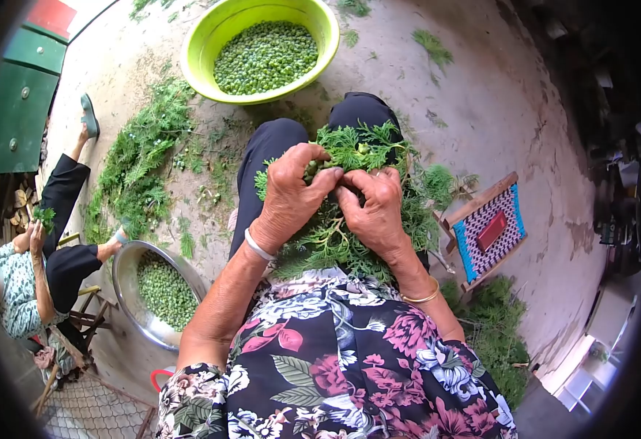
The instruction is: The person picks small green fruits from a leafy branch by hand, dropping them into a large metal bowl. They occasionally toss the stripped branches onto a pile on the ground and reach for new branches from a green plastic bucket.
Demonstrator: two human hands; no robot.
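Green conifer branches (335, 238) lie across my lap, over the dark trousers. My left hand (291, 192), with a silver bangle at its wrist, is curled around several small green cones (311, 170). Close beside it, thumbs almost touching, my right hand (375, 208) has its fingers closed in a pinch among the foliage. What sits between those fingertips is hidden. A leafy sprig (357, 146) rises just beyond both hands.
Ahead stands a yellow-green basin (202, 69) of green cones. A metal basin (126, 289) of cones is at lower left, near another person (24, 282) holding a sprig. Cut branches (141, 161) litter the floor. A woven stool (474, 252) carrying a red object (491, 231) is at right.
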